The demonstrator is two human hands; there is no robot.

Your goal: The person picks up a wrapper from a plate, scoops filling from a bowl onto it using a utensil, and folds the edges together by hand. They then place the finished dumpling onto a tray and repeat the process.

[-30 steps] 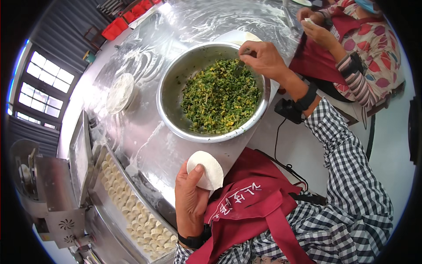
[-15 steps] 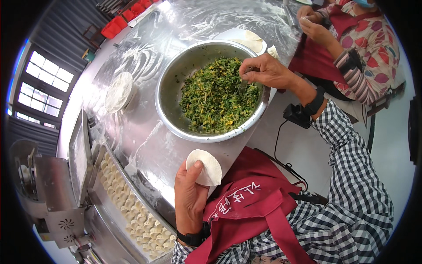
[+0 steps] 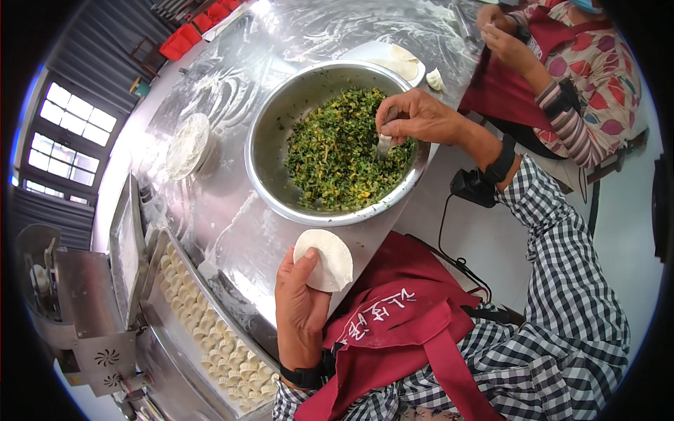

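My left hand (image 3: 303, 298) holds a round white dough wrapper (image 3: 327, 261), the thumb pressed on its face and the other fingers behind it. It is below the near rim of a big steel bowl (image 3: 258, 184). Chopped green and yellow filling (image 3: 344, 158) is heaped in that bowl. Over the filling's right side, my right hand (image 3: 421, 116) pinches a small flat metal utensil (image 3: 383, 146), pointing down; its handle is partly hidden by the fingers. Whether its tip touches the filling is hard to tell.
Behind the bowl sits a white plate (image 3: 365, 52) with wrappers (image 3: 404, 63), a dumpling (image 3: 435, 80) beside it. Flour fills a dish (image 3: 188, 146) at left. Rows of dumplings (image 3: 210, 326) lie on a tray near a machine (image 3: 88, 288). A co-worker's hands (image 3: 504, 38) are at upper right.
My right hand has shifted slightly left, and more of the metal utensil shows above the filling. My left hand has risen a little, with the wrapper turned more face-up.
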